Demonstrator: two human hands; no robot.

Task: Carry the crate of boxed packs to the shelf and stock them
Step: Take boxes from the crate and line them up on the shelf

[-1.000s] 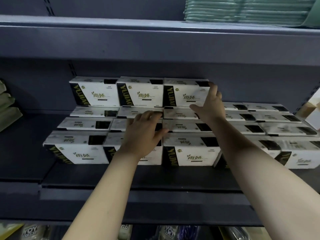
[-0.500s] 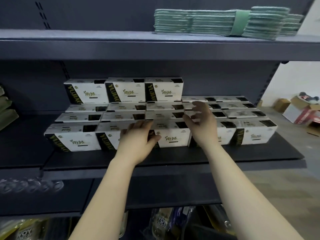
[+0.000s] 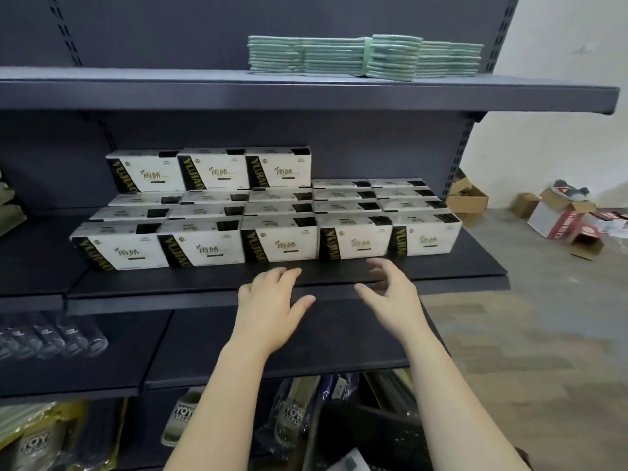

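Note:
Several white boxed packs point(image 3: 278, 239) with black and gold stripes stand in rows on the dark middle shelf point(image 3: 475, 263). Three more packs point(image 3: 210, 169) sit stacked on top at the back left. My left hand point(image 3: 268, 304) hovers with relaxed fingers in front of the shelf's front edge, holding nothing. My right hand point(image 3: 390, 294) is beside it, fingers loosely spread, also holding nothing. Both hands are apart from the packs. A dark crate point(image 3: 373, 433) shows partly at the bottom, between my forearms.
The upper shelf point(image 3: 306, 93) carries a stack of green folded cloths point(image 3: 367, 56). Dark cylinders point(image 3: 51, 338) lie on the lower left shelf, bagged goods point(image 3: 34, 436) below. Cardboard boxes point(image 3: 560, 215) litter the floor to the right.
Both hands have pulled back from the packs to the shelf's front edge, holding nothing. The view has drawn away and swung right, showing the whole row and the floor.

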